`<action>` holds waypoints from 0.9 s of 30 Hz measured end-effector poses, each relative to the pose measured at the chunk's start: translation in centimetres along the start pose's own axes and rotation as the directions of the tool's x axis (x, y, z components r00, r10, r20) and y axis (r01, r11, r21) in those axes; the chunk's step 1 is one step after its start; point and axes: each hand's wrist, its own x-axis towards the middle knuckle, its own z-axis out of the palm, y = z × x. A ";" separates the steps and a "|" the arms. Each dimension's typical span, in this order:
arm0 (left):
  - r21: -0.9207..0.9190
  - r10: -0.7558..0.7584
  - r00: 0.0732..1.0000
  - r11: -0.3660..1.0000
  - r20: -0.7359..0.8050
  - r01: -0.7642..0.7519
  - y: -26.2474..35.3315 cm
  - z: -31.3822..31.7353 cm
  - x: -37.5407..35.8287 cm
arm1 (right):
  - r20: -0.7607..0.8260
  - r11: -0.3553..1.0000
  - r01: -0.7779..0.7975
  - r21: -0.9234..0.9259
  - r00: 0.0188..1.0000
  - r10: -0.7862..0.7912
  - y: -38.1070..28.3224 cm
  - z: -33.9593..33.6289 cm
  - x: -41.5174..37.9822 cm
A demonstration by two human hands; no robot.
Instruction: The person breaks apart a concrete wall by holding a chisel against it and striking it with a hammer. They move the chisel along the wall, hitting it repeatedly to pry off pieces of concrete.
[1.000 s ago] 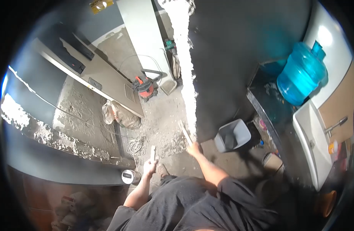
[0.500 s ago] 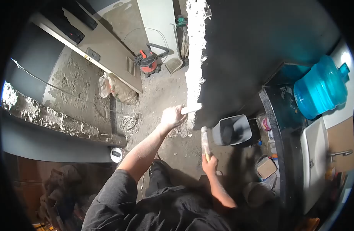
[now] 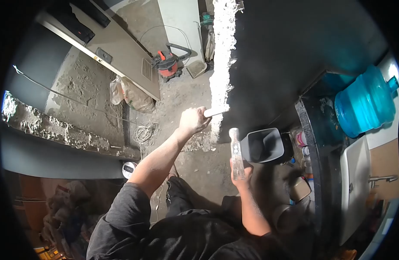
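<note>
My left hand (image 3: 194, 120) is wrapped round a chisel (image 3: 217, 111), a pale bar pointing right. Its far end overlaps the brightly lit, ragged wall edge (image 3: 222, 82); exact contact is hard to make out in the glare. Lower and to the right, my right hand (image 3: 242, 174) grips a dusty hammer (image 3: 236, 151). The hammer's head stands apart from the chisel, and its handle is mostly hidden behind the head and my fingers.
A grey bin (image 3: 264, 145) stands right of the hammer. Further right are a dark counter (image 3: 304, 117), a blue water jug (image 3: 365, 104) and a white sink (image 3: 354, 186). A red vacuum cleaner (image 3: 167, 67), a sack (image 3: 138, 97) and coiled cable (image 3: 145, 133) lie beyond my left arm.
The hammer has swung up toward the camera, its head now showing larger and in front of my right hand. My left hand keeps the chisel at the wall edge, slightly higher in view.
</note>
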 end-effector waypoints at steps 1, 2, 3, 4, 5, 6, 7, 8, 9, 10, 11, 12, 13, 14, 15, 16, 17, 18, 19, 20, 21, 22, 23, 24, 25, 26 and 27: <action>-0.007 -0.020 1.000 1.000 -0.013 0.020 0.0 -0.4 -0.1 | 0.009 1.000 -0.030 0.011 1.000 0.029 -0.2 0.4 0.3; -0.008 -0.020 1.000 1.000 -0.015 0.020 -0.1 -0.5 -0.1 | 0.010 1.000 -0.027 0.010 1.000 0.027 -0.2 0.5 0.5; -0.006 -0.015 1.000 1.000 0.007 0.015 -0.2 -0.7 -0.1 | 0.024 0.999 -0.038 0.001 0.999 0.038 -0.3 0.7 0.8; -0.004 -0.012 1.000 1.000 0.029 0.012 -0.4 -0.9 0.0 | 0.041 0.999 -0.049 -0.008 0.998 0.049 -0.3 0.9 1.0; 0.003 0.007 1.000 1.000 0.031 -0.007 -0.4 -0.9 0.2 | 0.047 0.999 -0.044 -0.006 0.998 0.044 -0.4 1.1 1.2; 0.003 0.001 1.000 1.000 0.029 -0.001 -0.5 -0.7 0.3 | 0.035 0.999 -0.047 0.003 0.998 0.047 -0.9 1.1 1.6; -0.005 0.006 1.000 1.000 0.029 -0.006 -0.6 -0.5 0.4 | 0.022 0.999 -0.051 0.012 0.998 0.051 -1.3 1.0 1.9; -0.014 0.013 0.999 1.000 0.031 -0.012 -0.6 -0.2 0.4 | 0.026 0.999 -0.053 0.013 0.998 0.052 -1.7 0.9 2.0; -0.014 -0.033 0.996 0.999 0.088 0.034 0.0 -0.8 0.4 | -0.008 0.999 -0.022 0.027 1.000 0.023 -2.2 0.8 2.0; -0.016 -0.036 0.995 0.999 0.090 0.038 0.1 -0.9 0.4 | -0.041 0.999 0.010 0.039 0.999 -0.008 -2.4 0.8 2.0; -0.018 -0.036 0.995 0.999 0.096 0.038 0.1 -1.0 0.6 | -0.086 0.989 -0.028 0.148 0.995 0.042 -1.1 1.5 1.0; -0.018 -0.036 0.994 0.999 0.104 0.038 -0.1 -1.1 0.7 | -0.037 0.982 0.170 -0.085 0.984 -0.173 -3.9 -0.1 2.4; 0.006 -0.043 0.992 0.999 0.118 0.043 -0.2 -0.9 0.9 | 0.024 0.975 0.175 -0.138 0.984 -0.174 -4.1 -0.7 2.7; 0.008 -0.050 0.991 0.999 0.122 0.049 -0.4 -0.8 1.0 | 0.083 0.965 0.182 -0.191 0.982 -0.169 -4.3 -1.1 2.9; 0.010 -0.058 0.988 0.998 0.143 0.058 -0.3 -1.2 1.1 | -0.112 0.951 0.305 -0.052 0.944 -0.309 -5.2 -0.1 3.9; 0.012 -0.065 0.985 0.998 0.162 0.064 -0.4 -1.5 1.3 | -0.112 0.951 0.306 -0.050 0.944 -0.309 -3.6 0.4 4.1; 0.014 -0.065 0.985 0.998 0.162 0.064 -0.6 -1.7 1.6 | -0.043 0.927 0.319 -0.196 0.942 -0.333 -0.8 1.1 4.0; 0.038 -0.046 0.985 0.998 0.165 0.041 -0.8 -1.8 1.8 | 0.029 0.880 0.334 -0.338 0.938 -0.345 0.8 1.6 4.0; 0.061 -0.028 0.985 0.998 0.172 0.017 -1.0 -1.7 1.7 | -0.013 0.948 0.140 -0.286 0.989 -0.150 0.3 2.5 4.5; 0.061 -0.026 0.984 0.998 0.177 0.016 -1.2 -1.4 1.5 | -0.025 0.943 0.068 -0.325 0.996 -0.081 2.1 3.2 4.0; 0.060 -0.018 0.984 0.998 0.178 0.007 -1.5 -1.3 1.5 | -0.001 0.829 0.237 -0.507 0.961 -0.275 3.4 3.4 2.6; 0.061 -0.010 0.988 0.998 0.156 0.001 -1.4 -2.0 2.4 | 0.060 0.643 0.389 -0.660 0.880 -0.471 2.5 3.4 3.6; 0.050 -0.020 0.991 0.999 0.136 0.014 -1.2 -2.2 2.2 | -0.081 0.855 0.326 -0.403 0.918 -0.388 1.4 3.2 3.4; 0.050 -0.023 0.987 0.999 0.156 0.016 -1.2 -1.8 1.8 | -0.081 0.971 0.128 -0.200 0.986 -0.147 -0.9 3.0 3.0; 0.052 -0.022 0.989 0.999 0.144 0.015 -1.3 -1.7 1.9 | -0.041 0.969 0.133 -0.208 0.989 -0.144 -2.2 2.5 2.9; 0.055 -0.021 0.992 0.998 0.124 0.014 -1.4 -1.7 2.2 | -0.001 0.966 0.145 -0.215 0.989 -0.149 -2.8 2.3 2.9; 0.055 -0.021 0.992 0.998 0.125 0.014 -1.6 -1.4 2.3 | -0.093 0.933 0.273 -0.236 0.949 -0.301 -2.5 2.7 3.3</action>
